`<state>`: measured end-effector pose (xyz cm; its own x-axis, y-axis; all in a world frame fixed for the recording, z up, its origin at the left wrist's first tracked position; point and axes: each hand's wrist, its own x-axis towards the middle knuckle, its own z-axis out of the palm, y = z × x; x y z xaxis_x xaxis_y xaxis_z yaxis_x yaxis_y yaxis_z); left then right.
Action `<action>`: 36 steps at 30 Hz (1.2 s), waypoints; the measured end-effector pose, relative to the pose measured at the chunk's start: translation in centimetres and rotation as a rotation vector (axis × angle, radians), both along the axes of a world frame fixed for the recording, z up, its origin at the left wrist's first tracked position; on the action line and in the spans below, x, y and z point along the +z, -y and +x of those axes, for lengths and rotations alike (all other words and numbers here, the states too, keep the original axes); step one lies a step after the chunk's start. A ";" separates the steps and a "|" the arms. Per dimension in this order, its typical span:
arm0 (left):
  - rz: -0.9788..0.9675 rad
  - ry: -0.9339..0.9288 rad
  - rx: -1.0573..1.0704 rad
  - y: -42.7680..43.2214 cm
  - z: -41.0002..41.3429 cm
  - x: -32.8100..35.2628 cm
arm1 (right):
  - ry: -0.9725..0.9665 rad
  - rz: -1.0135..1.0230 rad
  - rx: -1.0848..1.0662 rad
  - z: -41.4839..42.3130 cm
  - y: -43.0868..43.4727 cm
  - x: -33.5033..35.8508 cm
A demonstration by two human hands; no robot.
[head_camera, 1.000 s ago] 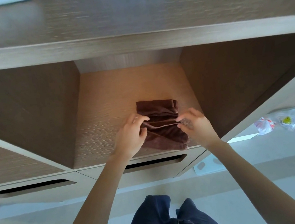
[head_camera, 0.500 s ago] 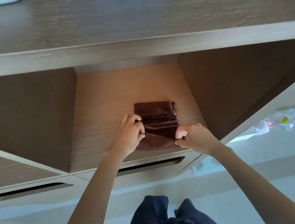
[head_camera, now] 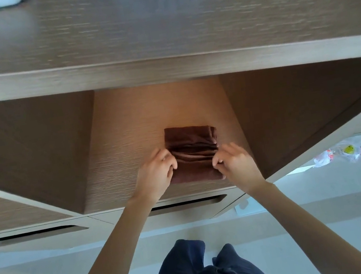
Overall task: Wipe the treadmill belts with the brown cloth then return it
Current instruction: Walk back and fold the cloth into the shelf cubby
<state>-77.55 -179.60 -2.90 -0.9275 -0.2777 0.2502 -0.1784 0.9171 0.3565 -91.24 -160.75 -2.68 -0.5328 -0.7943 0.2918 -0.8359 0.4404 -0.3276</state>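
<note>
Head cam looks down into an open cabinet bay (head_camera: 129, 144) under a wood countertop (head_camera: 159, 23). No treadmill in view.

Brown cloth (head_camera: 192, 156) lies folded on the bay floor, near the front edge and slightly right of centre, well clear of both side walls. The fold stack is neat, with layers showing as ridges across the middle.

Left hand (head_camera: 157, 175) is at the cloth's left edge, fingers curled in and pinching the folds. Right hand (head_camera: 235, 164) mirrors it on the right edge, fingertips (head_camera: 218, 160) curled onto the fold line. My read on the symmetric two-sided pinch: it keeps the stack from splaying, so the cloth moves as one block. A one-hand grab would likely unfold it.

I can't tell from this frame whether it's a pickup or a put-back. The cloth is flat on the shelf and not lifted.

The near-front spot makes sense: both forearms reach it without ducking under the countertop.

Other items: a drawer slot handle (head_camera: 184, 204) just below the bay, and a clear plastic bag with paper cups (head_camera: 344, 152) on the floor far right, well apart from the work. Dark trousers (head_camera: 205, 268) at the bottom of view.

Risk: the top layers could slip if the pinch only catches the upper folds.
</note>
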 end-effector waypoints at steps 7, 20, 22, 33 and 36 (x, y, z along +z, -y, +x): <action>-0.040 0.220 -0.067 0.4 2.2 -0.9 | -0.058 0.137 0.126 0.4 -1.3 -0.9; 0.450 0.258 0.062 2.4 -0.5 2.4 | 0.531 0.151 0.006 -3.1 -0.2 2.2; 0.469 0.217 0.138 2.7 -2.3 2.4 | 0.492 0.104 -0.064 -4.0 1.0 2.0; 0.235 0.294 0.442 3.3 -7.0 0.0 | 0.265 0.271 -0.384 -4.5 5.5 0.6; 0.176 0.125 0.374 2.6 -6.0 -0.3 | 0.156 0.039 -0.260 -3.0 3.9 0.9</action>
